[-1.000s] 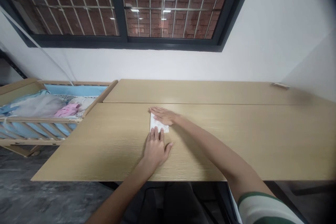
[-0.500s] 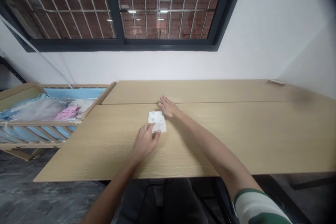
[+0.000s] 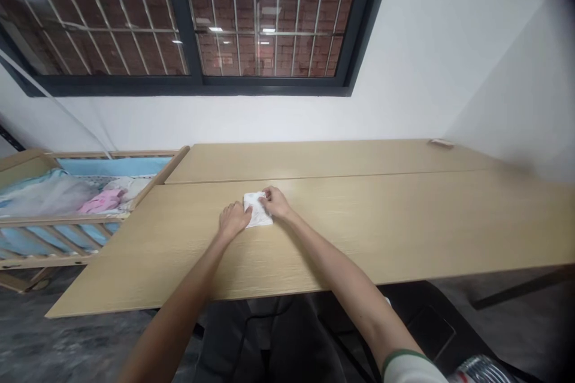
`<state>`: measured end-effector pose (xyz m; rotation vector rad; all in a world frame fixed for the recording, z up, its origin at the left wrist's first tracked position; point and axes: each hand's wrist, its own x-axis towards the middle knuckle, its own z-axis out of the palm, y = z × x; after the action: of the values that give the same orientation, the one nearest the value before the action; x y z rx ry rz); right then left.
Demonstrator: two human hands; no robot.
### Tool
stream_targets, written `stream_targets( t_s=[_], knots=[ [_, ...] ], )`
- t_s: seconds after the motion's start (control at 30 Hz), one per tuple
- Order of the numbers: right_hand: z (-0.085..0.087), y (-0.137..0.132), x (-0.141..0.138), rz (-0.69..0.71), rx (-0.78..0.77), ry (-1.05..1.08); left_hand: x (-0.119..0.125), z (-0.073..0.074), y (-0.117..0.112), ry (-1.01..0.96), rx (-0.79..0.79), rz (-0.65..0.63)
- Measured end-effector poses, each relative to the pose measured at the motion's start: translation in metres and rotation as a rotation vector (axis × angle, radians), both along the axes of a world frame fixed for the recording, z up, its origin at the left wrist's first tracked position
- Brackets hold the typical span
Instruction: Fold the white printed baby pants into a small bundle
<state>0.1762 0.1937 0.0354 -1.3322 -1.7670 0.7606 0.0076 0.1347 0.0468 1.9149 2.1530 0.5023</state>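
Note:
A small folded white cloth [image 3: 258,212] with a faint print lies on the pale wooden tabletop [image 3: 381,221], near the middle of its front panel. My left hand [image 3: 233,221] is at the cloth's left edge, with its fingertips pressed on the fabric. My right hand [image 3: 275,202] is curled over the cloth's upper right corner. Between them, the fingers hide part of the cloth. Both forearms reach in from the bottom of the view.
A second tabletop [image 3: 314,161] adjoins the far side, with a small flat object [image 3: 440,142] near its far right edge. A wooden crib [image 3: 90,215] with blue padding and pink clothing stands to the left. A barred window and white wall lie beyond.
My hands have come together on the cloth from opposite sides. The right hand has moved from beyond the cloth onto its corner, and the left has moved to its left edge.

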Motion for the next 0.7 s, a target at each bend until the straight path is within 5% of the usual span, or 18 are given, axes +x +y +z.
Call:
stream_targets(
  t_s=[0.17,0.3,0.5,0.6,0.7],
  knots=[
    [0.009,-0.015,-0.004,-0.022,-0.071,0.104,-0.001,0.01,-0.008,-0.09,0.019,-0.037],
    [0.026,-0.038,-0.019,0.024,-0.127,0.181,-0.013,0.028,-0.041,-0.188,0.099,-0.077],
    [0.069,-0.133,-0.057,0.44,-0.358,0.536,-0.054,0.049,-0.171,-0.371,0.354,-0.127],
    [0.079,-0.187,-0.078,0.618,-0.491,0.483,-0.086,0.038,-0.247,-0.275,0.358,-0.069],
    [0.07,-0.222,-0.1,0.784,-0.594,0.398,-0.116,0.012,-0.303,-0.207,0.311,-0.037]
  ],
)
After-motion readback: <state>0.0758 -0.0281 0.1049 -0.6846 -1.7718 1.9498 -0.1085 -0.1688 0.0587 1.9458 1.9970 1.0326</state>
